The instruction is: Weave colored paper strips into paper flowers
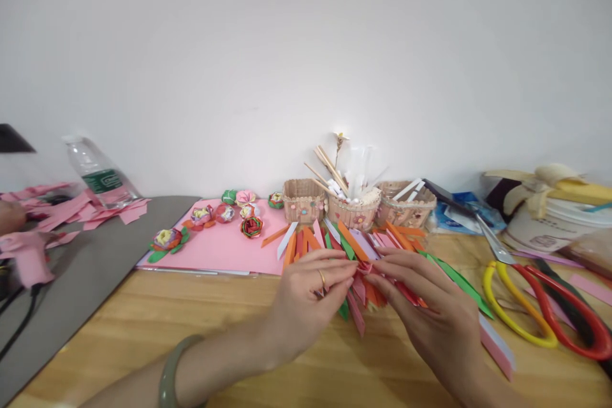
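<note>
My left hand, with a ring and a green bangle, and my right hand meet above the wooden table. Between the fingertips of both is a small folded piece of pink paper; its lower part is hard to make out. Folded paper strips in orange, green, pink and lilac lie in a heap under and behind my hands. Several finished paper flowers rest on a pink sheet to the left. One flower with green leaves sits at that sheet's left edge.
Woven baskets with sticks stand by the wall. Scissors with red and yellow handles lie at right, near a white tub topped with banana peel. At left are a bottle, pink paper scraps and a pink glue gun.
</note>
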The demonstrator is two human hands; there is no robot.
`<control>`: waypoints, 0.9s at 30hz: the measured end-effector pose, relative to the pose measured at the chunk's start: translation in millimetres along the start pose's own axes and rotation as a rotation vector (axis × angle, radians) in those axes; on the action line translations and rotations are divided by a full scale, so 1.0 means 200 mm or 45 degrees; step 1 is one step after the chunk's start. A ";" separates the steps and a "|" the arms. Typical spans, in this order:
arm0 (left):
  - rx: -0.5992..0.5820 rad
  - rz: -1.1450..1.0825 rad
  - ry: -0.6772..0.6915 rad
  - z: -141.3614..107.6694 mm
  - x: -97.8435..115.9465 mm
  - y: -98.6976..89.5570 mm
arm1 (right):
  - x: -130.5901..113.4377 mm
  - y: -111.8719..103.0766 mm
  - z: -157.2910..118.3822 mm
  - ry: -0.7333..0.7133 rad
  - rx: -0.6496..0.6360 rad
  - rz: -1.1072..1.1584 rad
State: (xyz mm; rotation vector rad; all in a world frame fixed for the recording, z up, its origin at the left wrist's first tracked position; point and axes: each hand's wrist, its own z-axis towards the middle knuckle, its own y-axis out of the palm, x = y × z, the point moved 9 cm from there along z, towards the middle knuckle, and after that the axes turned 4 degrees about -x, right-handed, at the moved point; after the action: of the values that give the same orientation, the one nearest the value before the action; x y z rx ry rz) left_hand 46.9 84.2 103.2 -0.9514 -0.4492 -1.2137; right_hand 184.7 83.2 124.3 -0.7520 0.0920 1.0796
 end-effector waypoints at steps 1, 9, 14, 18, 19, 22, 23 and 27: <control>0.009 0.013 0.018 0.00 0.01 0.00 | 0.01 0.00 0.00 0.027 -0.002 0.005; -0.005 -0.033 -0.065 0.04 0.02 -0.03 | 0.06 0.13 0.01 0.304 -0.357 0.353; -0.402 -0.624 -0.623 0.01 -0.15 0.12 | 0.12 0.22 -0.04 0.585 -0.540 0.666; -0.478 -0.660 -0.758 -0.01 -0.21 0.14 | 0.13 0.28 -0.09 0.784 -0.631 0.904; -0.490 -0.654 -0.754 -0.01 -0.22 0.14 | 0.14 0.29 -0.09 0.825 -0.649 0.946; -0.491 -0.654 -0.714 0.01 -0.21 0.13 | 0.13 0.31 -0.10 0.898 -0.696 0.991; -0.479 -0.643 -0.706 0.01 -0.21 0.12 | 0.13 0.32 -0.10 0.900 -0.708 0.986; -0.444 -0.558 -0.707 0.01 -0.21 0.11 | 0.12 0.30 -0.08 0.756 -0.718 0.783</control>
State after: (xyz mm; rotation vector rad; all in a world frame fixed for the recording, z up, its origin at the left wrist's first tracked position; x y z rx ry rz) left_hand 54.4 111.8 64.8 -1.5584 -0.9426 -1.4404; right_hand 152.0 107.5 71.3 -1.6125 0.5705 1.4487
